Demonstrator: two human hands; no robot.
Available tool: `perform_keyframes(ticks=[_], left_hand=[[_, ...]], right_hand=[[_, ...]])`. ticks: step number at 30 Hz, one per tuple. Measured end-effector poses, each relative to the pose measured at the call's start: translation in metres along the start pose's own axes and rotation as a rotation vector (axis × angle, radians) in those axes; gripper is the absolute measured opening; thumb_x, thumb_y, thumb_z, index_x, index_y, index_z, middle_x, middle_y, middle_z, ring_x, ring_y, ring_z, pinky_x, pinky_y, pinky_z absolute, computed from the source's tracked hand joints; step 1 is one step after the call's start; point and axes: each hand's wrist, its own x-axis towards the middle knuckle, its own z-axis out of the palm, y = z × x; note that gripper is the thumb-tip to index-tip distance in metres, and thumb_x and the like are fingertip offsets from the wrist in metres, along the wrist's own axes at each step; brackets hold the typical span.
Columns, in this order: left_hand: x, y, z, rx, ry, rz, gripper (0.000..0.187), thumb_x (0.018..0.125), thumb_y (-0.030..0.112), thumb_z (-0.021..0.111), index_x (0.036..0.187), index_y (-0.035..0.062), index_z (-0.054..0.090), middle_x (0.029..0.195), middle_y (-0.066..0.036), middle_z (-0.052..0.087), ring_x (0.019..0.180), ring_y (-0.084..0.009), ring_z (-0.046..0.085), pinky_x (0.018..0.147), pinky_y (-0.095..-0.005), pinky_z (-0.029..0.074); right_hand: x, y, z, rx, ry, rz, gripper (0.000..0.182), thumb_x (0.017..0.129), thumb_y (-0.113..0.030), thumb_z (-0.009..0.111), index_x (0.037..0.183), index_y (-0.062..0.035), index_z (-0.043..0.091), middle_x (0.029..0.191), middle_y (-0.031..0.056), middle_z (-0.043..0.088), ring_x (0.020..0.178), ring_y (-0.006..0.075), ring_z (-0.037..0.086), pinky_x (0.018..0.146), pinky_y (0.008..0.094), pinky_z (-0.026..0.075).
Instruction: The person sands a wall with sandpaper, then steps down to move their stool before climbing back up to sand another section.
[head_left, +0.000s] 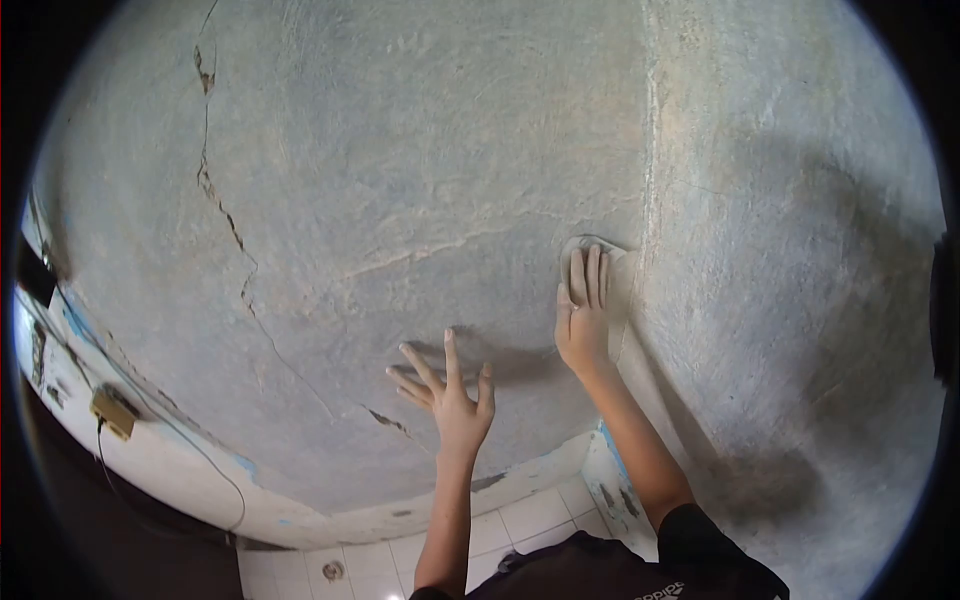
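Note:
Both of my hands reach up to a grey, rough plastered wall (480, 140). My left hand (455, 400) is spread with its fingertips at the wall and nothing in it. Further right and higher, my right hand (588, 305) presses a flat, pale grey pad (578, 243) against the wall, just left of the inner corner. The fingers lie over the pad and hide most of it. Pale dust coats both hands.
A jagged crack (236, 232) runs down the wall's left part. At the lower left, a yellowish socket box (114, 411) hangs among cables. White tiles (380, 565) lie along the bottom. A second wall (780, 290) stands right of the corner.

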Motion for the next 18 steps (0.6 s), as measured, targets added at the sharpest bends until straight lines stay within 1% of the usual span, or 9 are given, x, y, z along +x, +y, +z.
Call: perform_keyframes(ticks=[3,4,7,9,11,12,14,16,18], left_hand=[[-0.008,0.008,0.011,-0.008,0.018,-0.026,0.072,0.096,0.037,0.065,0.158,0.0212,0.033,0.166,-0.026,-0.006,0.147,-0.0561,-0.016,0.111,-0.0745,0.002],[-0.011,0.011,0.013,0.001,0.022,-0.020,0.073,0.095,0.033,0.066,0.158,0.0181,0.033,0.165,-0.027,-0.004,0.148,-0.0555,-0.014,0.114,-0.0701,0.005],[-0.021,0.014,0.019,-0.031,0.050,-0.051,0.073,0.095,0.029,0.066,0.158,0.0156,0.032,0.165,-0.029,-0.004,0.148,-0.0550,-0.011,0.116,-0.0668,0.008],[-0.022,0.016,0.022,-0.051,0.082,-0.081,0.073,0.095,0.028,0.066,0.158,0.0148,0.031,0.165,-0.029,-0.004,0.149,-0.0546,-0.010,0.116,-0.0661,0.009],[-0.019,0.018,0.020,-0.063,0.123,-0.102,0.073,0.095,0.027,0.066,0.158,0.0140,0.031,0.164,-0.030,-0.003,0.149,-0.0542,-0.008,0.116,-0.0654,0.010],[-0.017,0.019,0.019,-0.076,0.145,-0.114,0.073,0.095,0.026,0.066,0.158,0.0142,0.031,0.164,-0.030,-0.003,0.149,-0.0540,-0.007,0.116,-0.0651,0.011],[-0.015,0.020,0.017,-0.075,0.184,-0.134,0.073,0.095,0.025,0.066,0.158,0.0139,0.030,0.164,-0.030,-0.002,0.149,-0.0541,-0.005,0.116,-0.0645,0.012],[-0.017,0.017,0.018,-0.080,0.214,-0.155,0.074,0.096,0.025,0.066,0.159,0.0137,0.029,0.164,-0.030,-0.002,0.149,-0.0541,-0.005,0.116,-0.0642,0.012],[-0.019,0.015,0.019,-0.092,0.229,-0.170,0.074,0.096,0.025,0.065,0.159,0.0135,0.029,0.164,-0.030,-0.002,0.149,-0.0541,-0.005,0.117,-0.0639,0.012]], right_hand=[[-0.024,0.017,0.017,-0.072,-0.065,-0.129,0.056,0.102,-0.017,0.038,0.155,0.0000,0.032,0.159,0.0322,0.023,0.147,0.0545,0.016,0.119,0.0623,0.013],[-0.039,0.020,0.022,-0.126,-0.145,-0.177,0.060,0.099,-0.015,0.041,0.156,-0.0012,0.029,0.159,0.0333,0.023,0.147,0.0544,0.017,0.119,0.0631,0.011],[-0.066,0.019,0.036,-0.096,-0.176,-0.166,0.063,0.097,-0.015,0.044,0.157,-0.0025,0.029,0.159,0.0330,0.024,0.147,0.0543,0.018,0.118,0.0638,0.011],[-0.036,0.011,0.031,-0.134,-0.222,-0.241,0.064,0.097,-0.016,0.045,0.157,-0.0037,0.029,0.159,0.0317,0.024,0.147,0.0535,0.019,0.118,0.0638,0.012],[0.005,-0.013,0.020,-0.121,-0.123,-0.264,0.065,0.096,-0.016,0.046,0.157,-0.0038,0.029,0.160,0.0303,0.024,0.147,0.0526,0.019,0.118,0.0639,0.013],[0.018,-0.026,0.015,-0.071,-0.093,-0.226,0.066,0.095,-0.015,0.047,0.157,-0.0038,0.029,0.160,0.0291,0.024,0.148,0.0516,0.019,0.118,0.0639,0.013],[0.017,-0.031,0.020,-0.056,-0.115,-0.232,0.065,0.095,-0.015,0.047,0.157,-0.0037,0.029,0.160,0.0289,0.024,0.148,0.0517,0.019,0.118,0.0641,0.013],[-0.004,-0.025,0.028,-0.102,-0.152,-0.234,0.066,0.095,-0.016,0.048,0.157,-0.0043,0.029,0.160,0.0285,0.024,0.148,0.0523,0.019,0.117,0.0652,0.013],[-0.059,-0.010,0.048,-0.086,-0.194,-0.214,0.066,0.094,-0.016,0.049,0.157,-0.0049,0.030,0.160,0.0287,0.025,0.147,0.0525,0.020,0.117,0.0655,0.014]])
